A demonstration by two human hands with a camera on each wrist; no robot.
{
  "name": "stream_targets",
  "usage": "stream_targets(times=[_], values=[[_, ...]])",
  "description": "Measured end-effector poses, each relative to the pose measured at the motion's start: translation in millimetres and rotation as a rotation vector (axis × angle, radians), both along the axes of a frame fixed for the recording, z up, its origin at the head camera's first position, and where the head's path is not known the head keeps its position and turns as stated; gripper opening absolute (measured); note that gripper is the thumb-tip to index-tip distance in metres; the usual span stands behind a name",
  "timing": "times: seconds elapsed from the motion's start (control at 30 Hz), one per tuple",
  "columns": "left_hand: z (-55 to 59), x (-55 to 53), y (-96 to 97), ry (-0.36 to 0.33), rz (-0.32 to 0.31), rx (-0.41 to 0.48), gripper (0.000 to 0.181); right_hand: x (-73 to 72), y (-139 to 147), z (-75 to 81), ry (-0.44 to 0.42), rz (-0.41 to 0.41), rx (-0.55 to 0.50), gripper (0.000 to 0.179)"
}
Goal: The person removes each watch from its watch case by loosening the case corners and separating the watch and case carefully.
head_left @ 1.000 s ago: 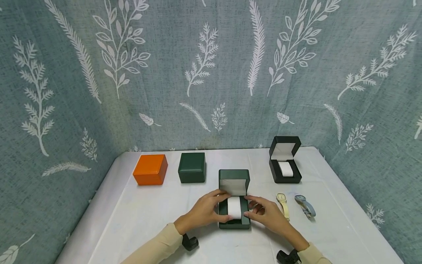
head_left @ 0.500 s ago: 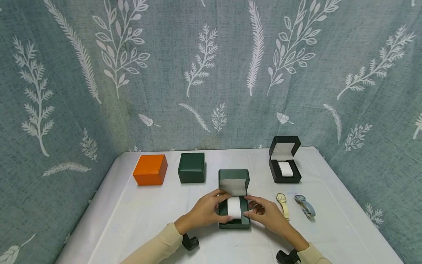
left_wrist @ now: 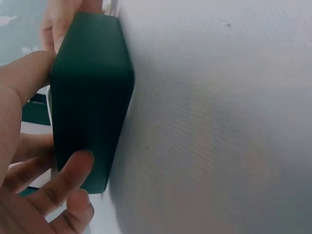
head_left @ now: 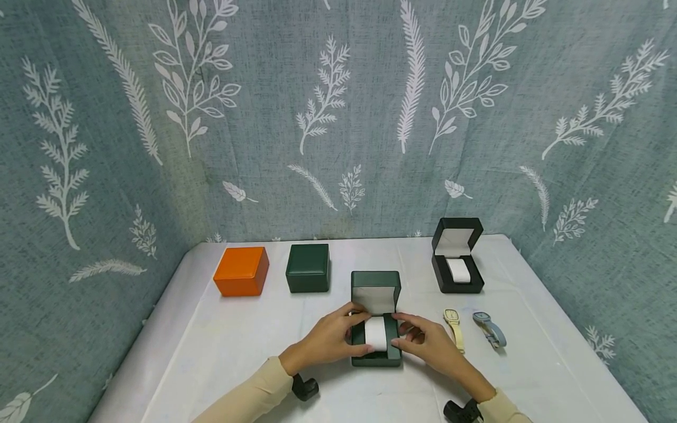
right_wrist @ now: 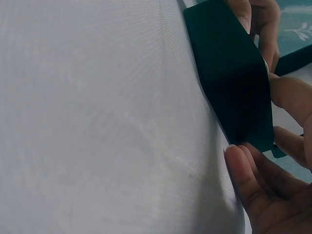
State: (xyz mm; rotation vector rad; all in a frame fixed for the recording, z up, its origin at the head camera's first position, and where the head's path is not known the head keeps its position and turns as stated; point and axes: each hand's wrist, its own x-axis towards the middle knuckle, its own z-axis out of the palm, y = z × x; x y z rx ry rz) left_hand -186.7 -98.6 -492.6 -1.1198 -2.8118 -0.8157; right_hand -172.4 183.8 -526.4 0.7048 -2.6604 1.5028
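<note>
An open green watch box (head_left: 376,362) stands at the middle front of the table, its lid raised at the back. Inside it lies a white cushion (head_left: 376,335). From the left, my left hand (head_left: 329,336) holds the box, thumb at the front rim and fingers reaching over the left side. My right hand (head_left: 431,345) grips the right rim with thumb and index finger. Both wrist views show the box's dark green outer walls (left_wrist: 90,122) with fingers against them. A yellow watch (head_left: 453,330) and a blue watch (head_left: 489,331) lie right of the right hand.
A closed orange box (head_left: 242,271) and a closed green box (head_left: 308,268) stand at the back left. At the back right is an open black watch box (head_left: 458,276) with a white cushion. Patterned blue-green cloth (head_left: 370,117) walls the white table at back and sides.
The white cushion's back edge sits very slightly lower in the green box. Both hands keep their places, and the other boxes and watches stay where they were.
</note>
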Motion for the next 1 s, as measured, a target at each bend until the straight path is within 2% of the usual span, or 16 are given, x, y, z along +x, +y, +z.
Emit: stream_targets(times=[0.23,0.37,0.5,0.63,0.73,0.83,1.0], values=[[-2.4,-1.3,-1.5,-0.019,-0.017,0.048,0.059,1.1,-1.0,1.3,-0.017,-0.016,0.011,0.056],[-3.3,-0.9,-7.1,-0.052,-0.011,0.147,0.049,3.5,-1.4,3.3,-0.046,-0.028,0.009,0.061],[-4.9,-2.4,-17.2,-0.04,0.007,0.246,0.041,6.0,-0.5,4.1,-0.064,-0.036,0.005,0.064],[-7.9,-6.5,-27.8,-0.062,0.044,0.293,0.044,9.3,1.3,5.0,-0.082,-0.037,0.019,0.063],[-9.2,-9.0,-33.3,-0.145,0.059,0.276,0.06,11.9,2.7,6.1,-0.093,-0.018,0.022,0.067],[-10.0,-10.8,-35.7,-0.207,0.033,0.193,0.078,13.6,3.8,7.0,-0.088,0.015,0.01,0.072],[-9.8,-12.0,-35.9,-0.224,-0.023,0.085,0.103,14.3,4.1,6.8,-0.055,0.056,0.013,0.079]])
